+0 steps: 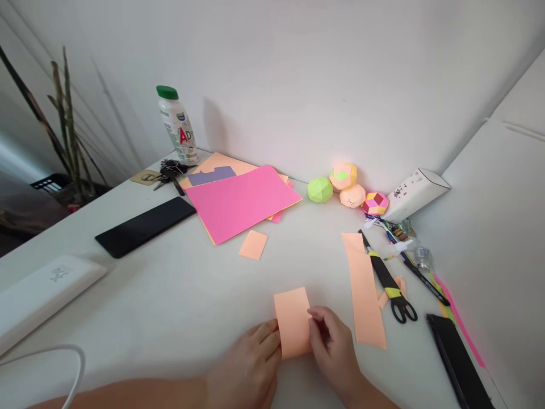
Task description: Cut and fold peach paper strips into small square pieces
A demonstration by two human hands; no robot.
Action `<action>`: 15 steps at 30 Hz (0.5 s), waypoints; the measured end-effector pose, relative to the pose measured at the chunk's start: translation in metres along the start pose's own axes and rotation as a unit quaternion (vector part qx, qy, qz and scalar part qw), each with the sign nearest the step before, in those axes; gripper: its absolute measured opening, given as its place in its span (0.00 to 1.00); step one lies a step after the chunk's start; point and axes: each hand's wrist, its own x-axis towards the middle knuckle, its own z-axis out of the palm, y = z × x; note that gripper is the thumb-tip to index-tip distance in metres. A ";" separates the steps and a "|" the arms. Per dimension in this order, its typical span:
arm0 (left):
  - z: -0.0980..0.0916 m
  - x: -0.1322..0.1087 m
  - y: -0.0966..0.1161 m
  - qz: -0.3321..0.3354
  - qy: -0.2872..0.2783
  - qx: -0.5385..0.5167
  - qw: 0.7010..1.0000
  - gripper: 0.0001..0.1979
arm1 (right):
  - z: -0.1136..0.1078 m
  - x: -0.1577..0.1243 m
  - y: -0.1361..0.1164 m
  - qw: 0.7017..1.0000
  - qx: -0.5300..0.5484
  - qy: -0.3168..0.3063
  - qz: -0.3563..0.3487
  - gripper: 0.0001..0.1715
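A peach paper piece (293, 324) is held low over the front middle of the white table. My left hand (251, 363) is closed on its left edge, the thumb side hidden behind the paper. At the right edge, my right hand (334, 349) pinches the paper between thumb and index finger. A smaller peach paper (254, 245) lies farther back. To the right rests a long peach strip (365, 295), with black and yellow scissors (387, 278) beside it, their points toward the back.
Pink sheets (244, 201) lie at the back, near a black phone (145, 227) and a white bottle (179, 125). Folded paper balls (320, 190) stand by the wall. A white box (46, 295) is at left; a black case (460, 360) is at right.
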 end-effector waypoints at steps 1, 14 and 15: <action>0.001 -0.002 0.000 0.000 0.004 0.017 1.000 0.15 | 0.000 0.000 0.000 0.999 -0.031 0.003 -0.030 0.10; 0.003 -0.003 -0.006 -0.020 0.005 0.013 1.000 0.10 | 0.004 -0.006 0.007 0.962 -0.213 -0.002 -0.169 0.17; 0.003 -0.003 -0.007 -0.017 0.005 0.020 1.000 0.09 | 0.005 -0.006 0.008 0.960 -0.219 -0.002 -0.174 0.18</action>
